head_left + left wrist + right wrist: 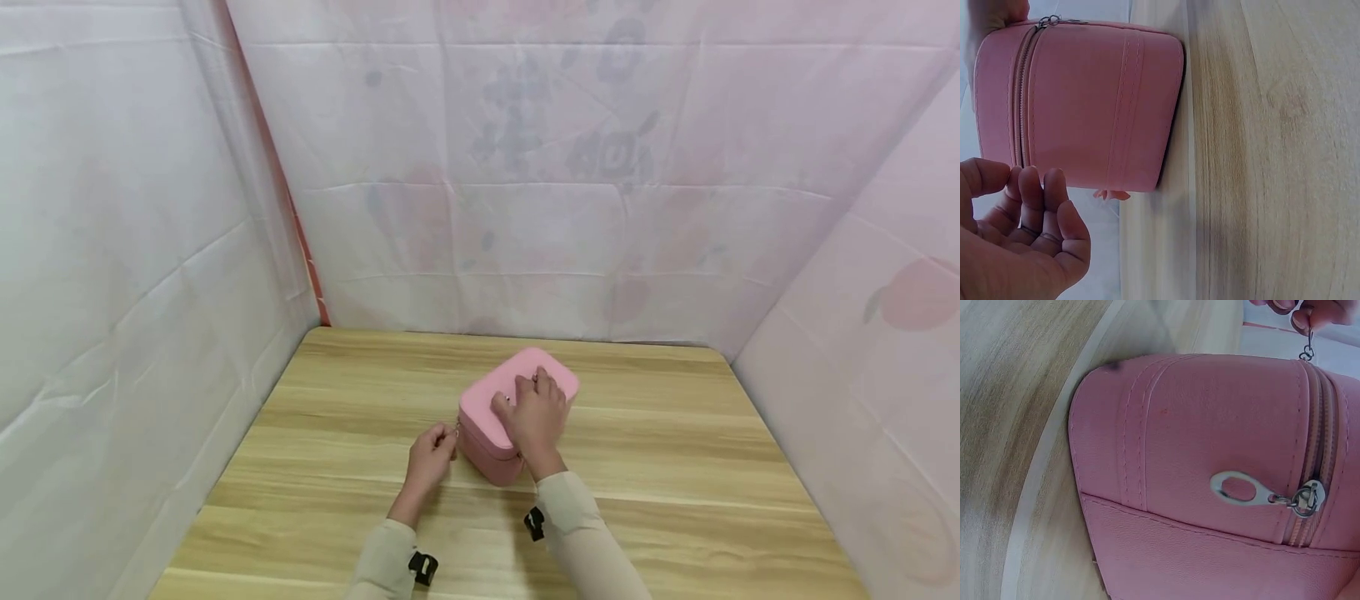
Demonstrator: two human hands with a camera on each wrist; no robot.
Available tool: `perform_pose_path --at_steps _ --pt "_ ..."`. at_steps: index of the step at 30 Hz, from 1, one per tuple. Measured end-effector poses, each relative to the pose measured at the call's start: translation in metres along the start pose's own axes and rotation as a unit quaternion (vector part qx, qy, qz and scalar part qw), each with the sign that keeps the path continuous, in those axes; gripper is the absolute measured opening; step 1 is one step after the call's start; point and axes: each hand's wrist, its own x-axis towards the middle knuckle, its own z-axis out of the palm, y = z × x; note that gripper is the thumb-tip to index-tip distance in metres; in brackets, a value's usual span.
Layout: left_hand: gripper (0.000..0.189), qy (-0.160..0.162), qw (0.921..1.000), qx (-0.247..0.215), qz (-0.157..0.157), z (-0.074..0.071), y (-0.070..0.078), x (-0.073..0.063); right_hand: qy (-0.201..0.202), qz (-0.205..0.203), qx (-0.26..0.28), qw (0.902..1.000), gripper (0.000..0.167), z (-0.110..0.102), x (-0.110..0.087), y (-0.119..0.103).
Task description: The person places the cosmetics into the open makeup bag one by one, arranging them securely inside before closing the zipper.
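A pink zip-up case stands on the wooden table, turned at an angle. At its near left corner my left hand pinches a metal zip pull between thumb and fingertips. The other zip pull, a silver oval loop, hangs at the opposite end of the same side. Between them the zip line runs under the lid, its halves close together. My right hand rests on top of the lid with fingers spread, covering part of it. Small metal fittings show beside these fingers.
Light wood table surrounds the case. Pale printed sheets hang behind it and along both sides. Black straps sit on both wrists over light sleeves.
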Motion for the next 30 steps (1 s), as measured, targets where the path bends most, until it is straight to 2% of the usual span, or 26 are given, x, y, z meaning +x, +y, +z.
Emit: perform_pose_path --at_steps 6,9,12,17,23,26,30 --pt "0.019 -0.013 0.9998 -0.014 -0.005 0.002 -0.003 -0.001 -0.014 -0.007 -0.001 0.9999 0.051 -0.003 -0.001 0.004" --pt "0.020 -0.017 0.9997 -0.019 -0.002 0.003 -0.003 0.000 -0.034 -0.034 0.008 0.9988 0.052 -0.008 0.000 0.008" --pt "0.020 -0.021 0.9995 -0.025 0.002 0.002 -0.003 0.001 -0.071 -0.068 0.008 0.9951 0.057 -0.016 0.002 0.013" --pt "0.016 -0.028 0.9989 -0.036 0.010 0.002 -0.004 0.001 -0.118 -0.142 -0.021 0.9826 0.070 -0.028 0.013 0.023" --pt "0.013 -0.033 0.9987 -0.040 0.002 0.004 -0.007 -0.003 -0.141 -0.263 -0.031 0.9540 0.066 -0.027 0.028 0.039" --pt "0.013 -0.034 0.9985 -0.043 -0.004 0.004 -0.007 -0.005 -0.149 -0.282 -0.037 0.9471 0.062 -0.024 0.030 0.045" --pt "0.013 -0.034 0.9986 -0.040 -0.005 0.006 -0.006 -0.005 -0.141 -0.271 -0.030 0.9518 0.060 -0.024 0.028 0.048"
